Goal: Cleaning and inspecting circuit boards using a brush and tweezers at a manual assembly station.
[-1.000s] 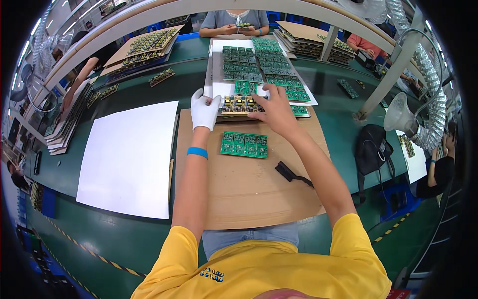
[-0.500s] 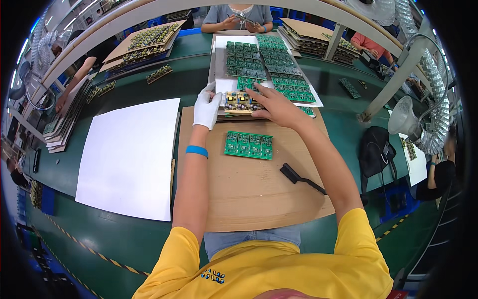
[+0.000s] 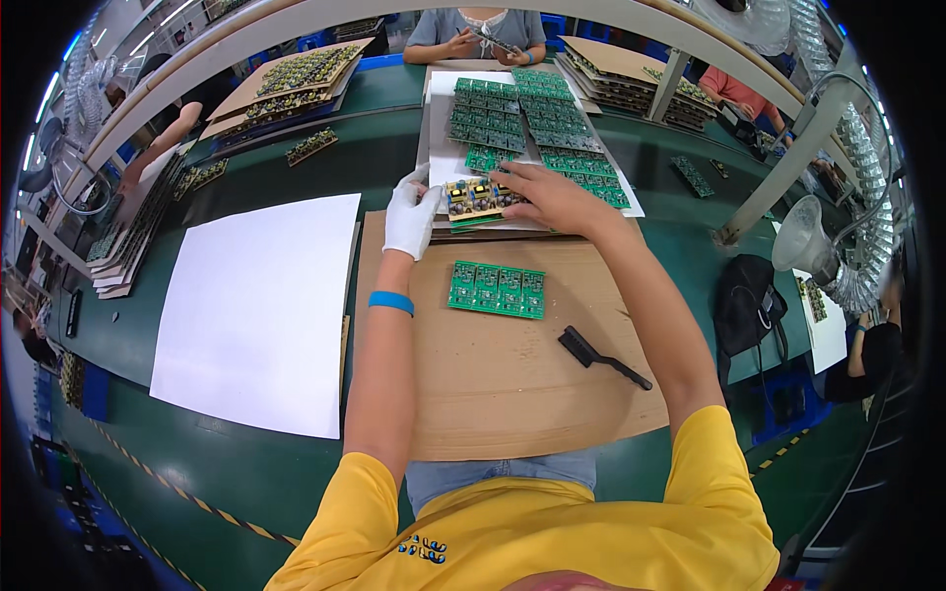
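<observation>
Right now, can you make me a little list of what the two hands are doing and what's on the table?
Left hand: white glove, grips the left end of the yellow populated board panel
Right hand: bare, on the panel's right end
Nearer the person: green circuit board panel flat on brown cardboard sheet
Right of it: black brush
Left: white paper sheet
Behind: rows of green boards

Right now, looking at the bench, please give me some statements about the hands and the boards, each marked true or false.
1. The left hand wears a white glove. True.
2. The right hand is gloved too. False: it is bare.
3. Both hands touch the populated board. True.
4. The black brush lies on the white sheet. False: it lies on the cardboard.
5. A green panel lies on the cardboard, untouched. True.
</observation>
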`<move>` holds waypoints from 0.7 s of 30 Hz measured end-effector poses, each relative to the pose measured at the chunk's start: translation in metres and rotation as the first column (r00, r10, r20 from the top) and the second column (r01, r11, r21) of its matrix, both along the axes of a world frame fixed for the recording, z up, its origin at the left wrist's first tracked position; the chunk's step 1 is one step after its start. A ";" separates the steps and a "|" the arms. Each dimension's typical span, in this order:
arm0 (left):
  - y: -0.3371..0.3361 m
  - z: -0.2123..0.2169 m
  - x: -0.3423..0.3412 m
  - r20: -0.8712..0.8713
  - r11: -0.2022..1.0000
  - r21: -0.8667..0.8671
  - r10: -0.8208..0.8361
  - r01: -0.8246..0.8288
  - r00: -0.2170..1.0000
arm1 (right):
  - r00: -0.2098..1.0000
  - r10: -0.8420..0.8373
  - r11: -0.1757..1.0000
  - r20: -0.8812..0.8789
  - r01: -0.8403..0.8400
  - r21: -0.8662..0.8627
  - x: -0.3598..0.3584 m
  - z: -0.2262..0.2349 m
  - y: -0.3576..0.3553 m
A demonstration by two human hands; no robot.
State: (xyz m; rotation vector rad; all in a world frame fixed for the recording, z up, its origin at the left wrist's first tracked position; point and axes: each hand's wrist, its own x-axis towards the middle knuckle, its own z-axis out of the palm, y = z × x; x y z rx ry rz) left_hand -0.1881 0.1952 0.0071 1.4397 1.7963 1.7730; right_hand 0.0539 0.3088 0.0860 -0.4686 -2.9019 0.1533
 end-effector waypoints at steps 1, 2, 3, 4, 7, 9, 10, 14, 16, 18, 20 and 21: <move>0.001 -0.001 -0.001 0.011 1.000 0.008 -0.001 0.001 1.000 | 1.000 0.002 1.000 0.001 -0.002 -0.002 -0.001 0.000 0.000; 0.001 -0.002 -0.001 0.023 1.000 0.017 -0.002 0.002 1.000 | 1.000 -0.010 1.000 -0.020 0.010 -0.026 -0.002 0.000 0.000; 0.002 -0.003 -0.002 0.025 1.000 0.016 0.000 -0.001 1.000 | 0.999 -0.023 0.999 -0.039 0.021 -0.050 -0.003 0.000 0.000; 0.003 -0.004 -0.002 0.029 1.000 0.030 0.003 -0.003 1.000 | 0.998 -0.037 0.997 -0.058 0.033 -0.074 -0.004 0.000 -0.001; 0.003 -0.004 -0.001 0.040 0.998 0.057 0.005 -0.007 0.999 | 0.991 -0.080 0.995 -0.104 0.073 -0.069 -0.010 0.001 -0.005; 0.002 -0.004 0.000 0.078 0.999 0.035 -0.004 0.001 0.997 | 0.987 -0.100 0.993 -0.126 0.093 -0.067 -0.011 0.003 -0.007; 0.002 -0.004 -0.001 0.097 1.000 0.026 -0.006 0.004 0.995 | 0.975 -0.112 0.991 -0.191 0.094 -0.099 -0.011 0.008 -0.009; -0.001 -0.001 -0.002 0.091 0.994 -0.089 0.068 -0.060 0.994 | 0.899 -0.311 0.866 -0.308 0.135 -0.481 -0.012 0.026 -0.020; 0.001 -0.002 0.000 0.140 0.999 -0.011 0.054 -0.053 0.989 | 0.791 -0.600 0.350 -0.120 0.125 -0.928 -0.013 0.033 -0.029; 0.003 -0.002 0.002 0.229 0.988 0.144 0.020 -0.054 0.973 | 0.787 -0.609 0.362 -0.099 0.164 -0.918 -0.020 0.023 -0.020; 0.005 -0.007 0.001 0.165 0.991 0.109 0.053 -0.071 0.985 | 0.779 -0.623 0.385 -0.068 0.230 -0.894 -0.028 0.011 -0.011; 0.008 -0.011 -0.001 0.098 0.993 0.075 0.086 -0.093 0.991 | 0.777 -0.624 0.389 -0.075 0.227 -0.893 -0.031 0.006 -0.010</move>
